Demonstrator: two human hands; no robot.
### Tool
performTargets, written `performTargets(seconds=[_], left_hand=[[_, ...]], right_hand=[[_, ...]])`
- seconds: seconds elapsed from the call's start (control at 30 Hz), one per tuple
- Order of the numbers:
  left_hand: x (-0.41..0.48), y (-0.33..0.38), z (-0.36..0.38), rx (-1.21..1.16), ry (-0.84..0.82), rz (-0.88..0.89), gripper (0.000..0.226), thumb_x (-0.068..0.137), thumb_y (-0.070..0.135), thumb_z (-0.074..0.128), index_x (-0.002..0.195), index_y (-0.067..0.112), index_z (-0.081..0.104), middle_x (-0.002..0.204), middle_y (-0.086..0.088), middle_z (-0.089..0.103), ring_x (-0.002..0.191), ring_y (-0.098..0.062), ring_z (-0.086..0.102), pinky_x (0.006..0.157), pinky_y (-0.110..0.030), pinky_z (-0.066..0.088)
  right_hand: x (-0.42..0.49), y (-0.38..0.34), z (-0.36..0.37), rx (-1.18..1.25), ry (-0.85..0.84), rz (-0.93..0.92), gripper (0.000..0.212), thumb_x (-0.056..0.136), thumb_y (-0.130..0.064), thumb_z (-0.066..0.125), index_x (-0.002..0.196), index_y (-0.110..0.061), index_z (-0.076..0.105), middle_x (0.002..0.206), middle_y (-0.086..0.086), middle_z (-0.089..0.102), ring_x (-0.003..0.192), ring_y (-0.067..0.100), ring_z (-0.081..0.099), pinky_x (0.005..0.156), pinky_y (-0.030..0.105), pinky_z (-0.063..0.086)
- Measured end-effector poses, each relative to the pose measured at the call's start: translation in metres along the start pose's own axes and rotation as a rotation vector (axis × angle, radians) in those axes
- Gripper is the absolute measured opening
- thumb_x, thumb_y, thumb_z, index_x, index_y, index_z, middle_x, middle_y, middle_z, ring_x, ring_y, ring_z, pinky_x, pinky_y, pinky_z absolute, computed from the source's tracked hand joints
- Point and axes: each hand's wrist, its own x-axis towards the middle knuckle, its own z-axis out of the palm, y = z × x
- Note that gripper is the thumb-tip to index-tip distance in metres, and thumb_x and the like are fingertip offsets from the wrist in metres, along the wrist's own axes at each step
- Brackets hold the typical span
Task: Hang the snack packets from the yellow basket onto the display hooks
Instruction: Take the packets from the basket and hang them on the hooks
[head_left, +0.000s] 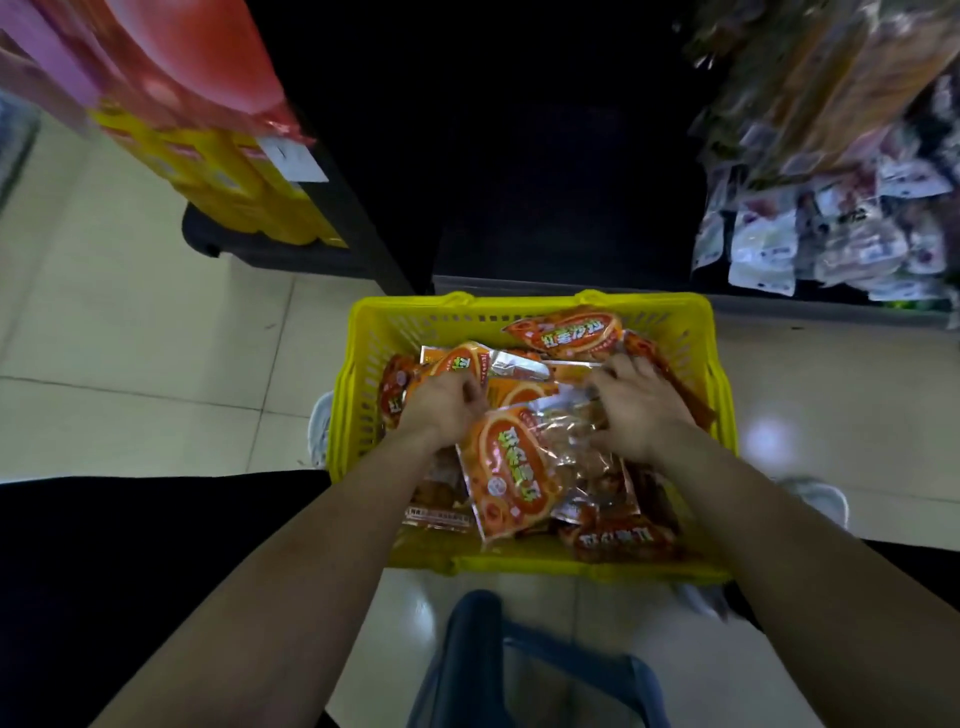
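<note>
Snack packets (563, 332), orange with clear windows and foil edges, lie in a loose heap inside the yellow basket (519, 304), which sits on the pale tiled floor (130, 322) directly in front of the person. One front packet (506, 467) lies tilted on top of the pile, its printed face up and its lower end towards the basket's near wall.

Both arms reach down into the basket. The left hand (441, 402) is at the upper left corner of the front packet, knuckles up and fingers curled under; it appears to pinch that corner, though the fingertips are partly hidden. The right hand (641, 410) lies over the right side of the heap, its fingers stretched forward onto a foil edge and its thumb against the clear part of the front packet. Whether it grips anything cannot be told from this angle.

Behind the basket stands a dark shelf unit (545, 182). At the upper right, blurred hanging packets (769, 249) crowd the display. At the upper left sit stacked yellow packs (228, 182) under red wrapping (197, 57). A white shoe (319, 431) shows beside the basket's left wall, and a blue frame (478, 649) stands just below its near wall.
</note>
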Motion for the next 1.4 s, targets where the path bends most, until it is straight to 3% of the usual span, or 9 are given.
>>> performTargets(seconds=[0.23,0.4,0.5,0.67,0.77,1.0,1.13,1.27,1.4], left_hand=[[-0.003,0.007,-0.038,-0.351,0.117,-0.064,0.011,0.097,0.025,0.062,0.086,0.022,0.06,0.084,0.001,0.075,0.069,-0.023,0.065,0.061,-0.029,0.047],[-0.016,-0.003,-0.027,-0.215,-0.06,-0.138,0.04,0.091,0.041,0.069,0.123,0.019,0.06,0.118,-0.001,0.067,0.106,-0.022,0.063,0.097,-0.039,0.051],[-0.02,-0.001,-0.01,-0.278,-0.167,-0.146,0.064,0.084,0.045,0.076,0.137,0.016,0.051,0.127,-0.001,0.064,0.109,-0.02,0.06,0.093,-0.033,0.048],[-0.018,0.011,0.004,-0.228,-0.075,-0.024,0.01,0.093,0.022,0.069,0.089,0.014,0.064,0.075,0.006,0.055,0.07,-0.011,0.049,0.058,-0.022,0.036],[-0.008,0.012,-0.002,-0.279,0.01,-0.021,0.031,0.093,0.028,0.07,0.066,0.021,0.055,0.063,0.005,0.054,0.063,-0.014,0.051,0.056,-0.026,0.036],[-0.003,0.011,-0.023,-0.301,0.216,-0.079,0.021,0.092,0.016,0.067,0.1,0.028,0.053,0.087,0.007,0.068,0.079,-0.017,0.068,0.075,-0.031,0.056],[-0.017,0.017,-0.031,-0.256,0.177,0.02,0.028,0.095,0.001,0.057,0.092,0.028,0.061,0.09,0.002,0.072,0.072,-0.019,0.072,0.059,-0.027,0.055],[-0.022,0.015,-0.029,0.014,0.024,0.094,0.032,0.099,0.022,0.058,0.128,0.034,0.064,0.128,0.0,0.066,0.105,-0.023,0.067,0.088,-0.036,0.056],[-0.023,0.004,-0.018,-0.009,-0.037,0.039,0.05,0.094,0.033,0.066,0.141,0.035,0.05,0.146,-0.005,0.053,0.127,-0.028,0.054,0.102,-0.036,0.047]], right_hand=[[-0.024,0.014,-0.001,0.185,0.028,0.238,0.077,0.074,-0.049,0.079,0.134,-0.024,0.038,0.146,0.011,0.041,0.117,0.037,0.057,0.087,0.044,0.05],[-0.031,0.002,0.012,-0.083,-0.068,0.29,0.084,0.077,-0.045,0.074,0.147,-0.024,0.031,0.152,0.01,0.028,0.131,0.035,0.04,0.099,0.047,0.045],[-0.025,-0.007,0.014,-0.15,-0.014,0.139,0.089,0.078,-0.041,0.074,0.15,-0.027,0.024,0.153,0.007,0.027,0.139,0.034,0.025,0.11,0.051,0.032],[-0.012,-0.021,0.014,0.032,-0.049,-0.085,0.063,0.082,-0.052,0.065,0.136,-0.03,0.042,0.142,-0.001,0.048,0.131,0.028,0.045,0.106,0.048,0.031],[-0.01,-0.02,0.011,0.093,0.054,-0.065,0.032,0.088,-0.042,0.064,0.112,-0.028,0.05,0.12,-0.001,0.063,0.112,0.027,0.06,0.082,0.036,0.043],[-0.013,0.006,0.0,0.413,0.167,0.232,0.024,0.088,-0.039,0.065,0.099,-0.026,0.048,0.092,0.0,0.063,0.09,0.028,0.062,0.073,0.036,0.047],[-0.015,0.005,-0.01,0.567,0.2,0.252,0.026,0.085,-0.037,0.069,0.094,-0.025,0.048,0.088,0.0,0.064,0.086,0.029,0.063,0.077,0.04,0.051],[-0.021,-0.002,-0.018,0.556,0.248,0.242,0.048,0.085,-0.035,0.069,0.127,-0.027,0.047,0.109,0.009,0.068,0.1,0.037,0.065,0.083,0.045,0.053],[-0.026,0.003,-0.015,0.466,0.339,0.345,0.039,0.089,-0.037,0.063,0.12,-0.02,0.049,0.108,0.016,0.067,0.1,0.042,0.063,0.072,0.041,0.045]])
